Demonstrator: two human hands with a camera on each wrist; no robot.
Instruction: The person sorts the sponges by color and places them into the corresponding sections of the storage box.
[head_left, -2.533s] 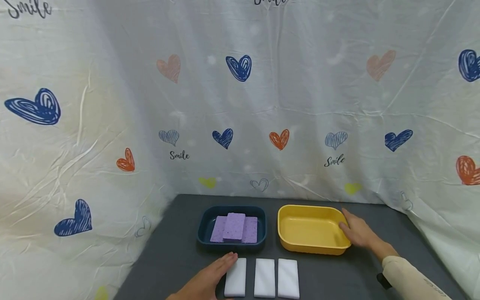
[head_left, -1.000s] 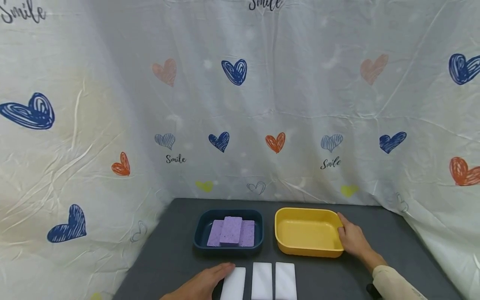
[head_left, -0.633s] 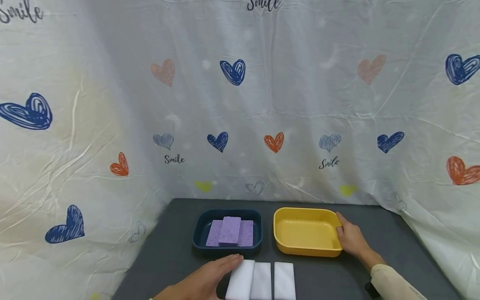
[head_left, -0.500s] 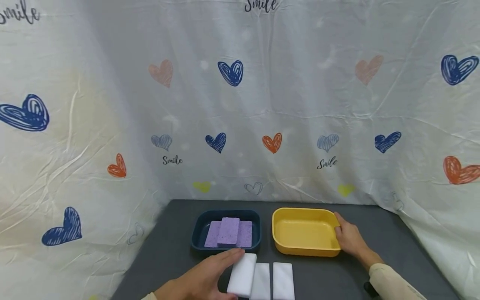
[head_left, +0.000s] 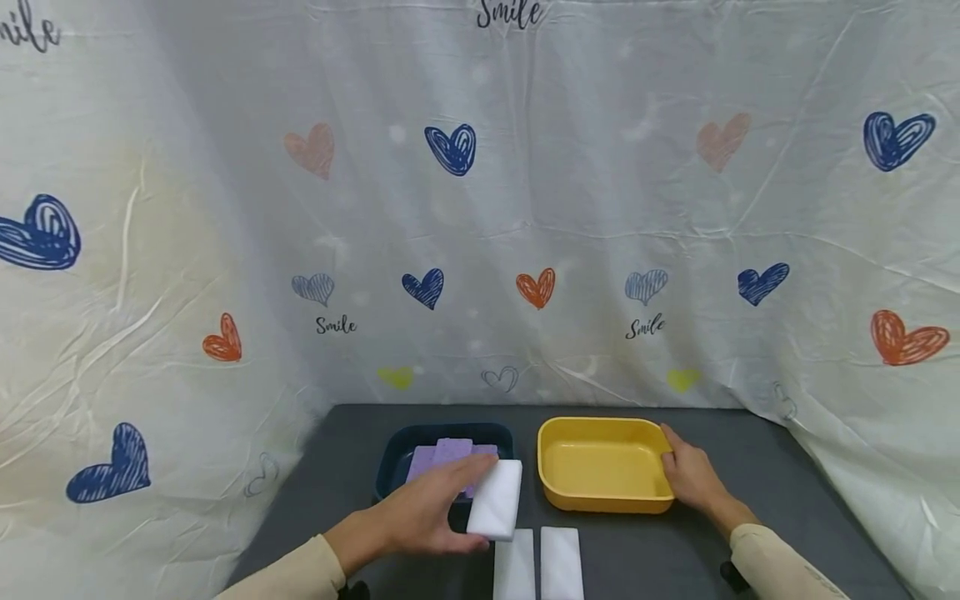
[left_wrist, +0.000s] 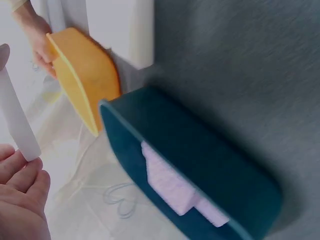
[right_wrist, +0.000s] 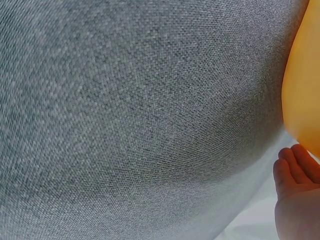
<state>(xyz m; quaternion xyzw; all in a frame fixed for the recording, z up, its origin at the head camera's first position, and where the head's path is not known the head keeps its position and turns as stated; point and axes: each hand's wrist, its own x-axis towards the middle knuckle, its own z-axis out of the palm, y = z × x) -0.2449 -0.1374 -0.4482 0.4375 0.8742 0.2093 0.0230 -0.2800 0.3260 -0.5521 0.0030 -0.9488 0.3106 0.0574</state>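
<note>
My left hand [head_left: 420, 515] pinches a white sponge block [head_left: 497, 502] between thumb and fingers, lifted above the table in front of the dark teal container [head_left: 392, 471]. In the left wrist view the block [left_wrist: 17, 117] is seen edge-on, held at its ends. Purple sponges [head_left: 452, 451] lie in the teal container, one on top of others, partly hidden behind the hand. My right hand [head_left: 697, 479] grips the right rim of the yellow container [head_left: 607, 505], thumb at the rim and fingers along the outside. No contents show inside that container.
Two more white sponge blocks [head_left: 513, 571] [head_left: 561, 563] lie side by side on the dark grey table [head_left: 637, 558], nearer me than the containers. A white curtain [head_left: 585, 192] printed with hearts hangs behind and at both sides of the table.
My left hand has picked up the leftmost white block and carried it up and forward, slightly right. The right hand stays at the yellow container. The head view has shifted slightly.
</note>
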